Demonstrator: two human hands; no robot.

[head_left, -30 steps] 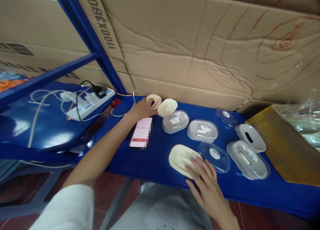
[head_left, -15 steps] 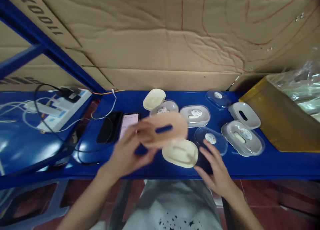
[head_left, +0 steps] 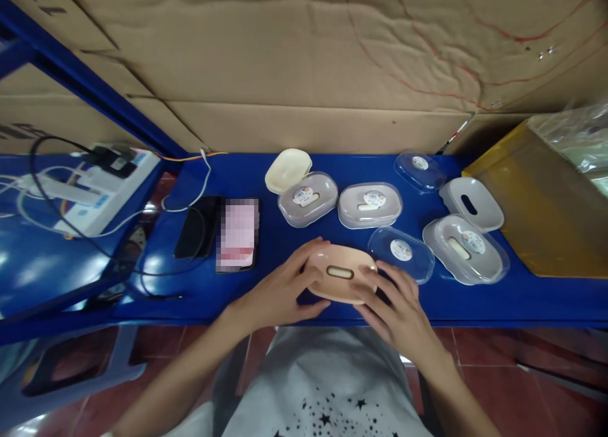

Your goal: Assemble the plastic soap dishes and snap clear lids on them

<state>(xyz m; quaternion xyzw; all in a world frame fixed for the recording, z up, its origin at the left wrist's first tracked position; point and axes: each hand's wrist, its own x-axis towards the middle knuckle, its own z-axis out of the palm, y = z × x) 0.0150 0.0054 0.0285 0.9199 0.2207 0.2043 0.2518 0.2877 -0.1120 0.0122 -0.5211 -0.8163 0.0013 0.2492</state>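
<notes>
- Both hands had a grip on the peach slotted tray [head_left: 341, 280], left hand [head_left: 280, 291] and right hand [head_left: 396, 304] pinching its ends.
- Half a second earlier it was up in the left hand; now it sat over the cream dish at the table [head_left: 475, 304] front edge.
- Clear lid [head_left: 401, 259] just beside, phone [head_left: 237, 234] to the left, nothing blocking.

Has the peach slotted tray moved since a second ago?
Yes. The peach slotted tray came from beside the cream dish to the table's front edge.

Blue metal shelf [head_left: 475, 304] against cardboard wall [head_left: 285, 63], red tiled floor [head_left: 532, 386].
</notes>
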